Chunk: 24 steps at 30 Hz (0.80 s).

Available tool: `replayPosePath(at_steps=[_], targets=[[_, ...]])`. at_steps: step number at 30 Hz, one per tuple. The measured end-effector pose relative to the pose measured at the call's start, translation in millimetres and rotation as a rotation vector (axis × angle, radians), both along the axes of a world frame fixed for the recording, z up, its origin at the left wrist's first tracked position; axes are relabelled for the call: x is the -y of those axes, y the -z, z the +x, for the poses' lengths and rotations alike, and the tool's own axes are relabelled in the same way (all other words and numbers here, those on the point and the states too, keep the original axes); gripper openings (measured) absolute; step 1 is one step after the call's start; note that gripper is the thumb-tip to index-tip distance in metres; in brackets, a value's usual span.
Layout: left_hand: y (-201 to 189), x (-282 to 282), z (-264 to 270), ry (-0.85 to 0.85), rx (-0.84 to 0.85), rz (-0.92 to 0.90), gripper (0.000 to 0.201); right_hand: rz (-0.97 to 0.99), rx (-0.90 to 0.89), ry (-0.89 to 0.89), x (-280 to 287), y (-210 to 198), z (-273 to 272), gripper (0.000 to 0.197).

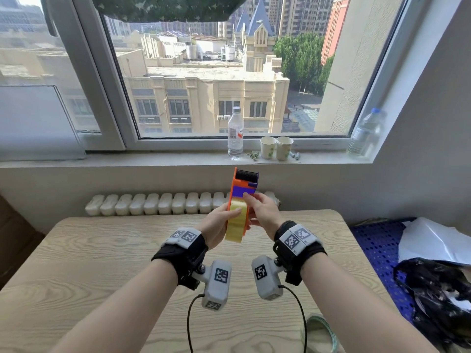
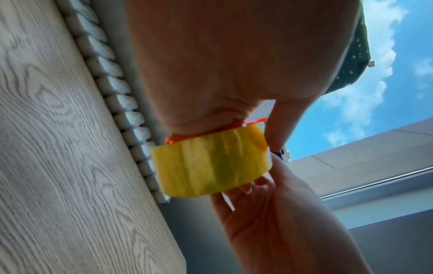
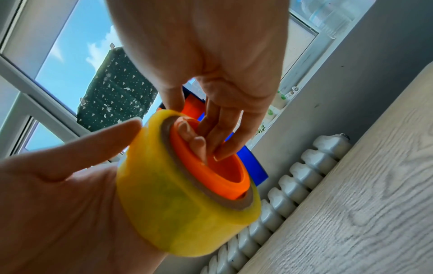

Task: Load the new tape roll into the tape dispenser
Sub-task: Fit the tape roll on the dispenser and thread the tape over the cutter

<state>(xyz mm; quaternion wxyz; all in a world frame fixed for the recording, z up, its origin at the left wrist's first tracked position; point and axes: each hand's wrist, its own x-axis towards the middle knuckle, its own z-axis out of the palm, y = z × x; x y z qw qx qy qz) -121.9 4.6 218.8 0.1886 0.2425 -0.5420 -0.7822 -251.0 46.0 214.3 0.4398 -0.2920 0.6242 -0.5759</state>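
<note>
Above a wooden table (image 1: pixel 107 253), the left hand (image 1: pixel 216 226) grips the orange tape dispenser (image 1: pixel 238 186), thumb laid on the yellow tape roll (image 1: pixel 237 224) (seated on the orange hub). The right hand (image 1: pixel 262 211) pinches the roll's rim, fingertips (image 3: pixel 220 153) inside the hub.
</note>
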Motion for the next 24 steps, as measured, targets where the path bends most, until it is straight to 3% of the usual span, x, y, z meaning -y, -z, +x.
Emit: replayPosePath(at_steps=[6,9,12,15,17,20,24], targets=[[0,1,-4,-0.125,0.047,0.01,0.044,-0.054,0.028,-0.254,-10,-1,0,0.035],[1,1,-3,-0.1,0.031,0.067,0.047,-0.032,-0.01,-0.197,-7,-1,-1,0.034],[3,0,0,-0.049,-0.006,0.056,0.029,0.018,-0.057,-0.073,-1,1,0,0.044],[2,0,1,-0.021,-0.042,0.068,0.033,0.036,-0.06,-0.015,4,0,0,0.046],[2,1,2,-0.034,-0.041,0.053,0.027,0.023,-0.016,-0.084,2,-1,0,0.044],[1,4,0,-0.078,-0.012,0.035,0.03,-0.034,0.022,-0.237,-6,-4,-1,0.02],[-1,6,-4,-0.116,0.023,0.044,0.044,-0.078,0.042,-0.287,-8,-5,-2,0.028]])
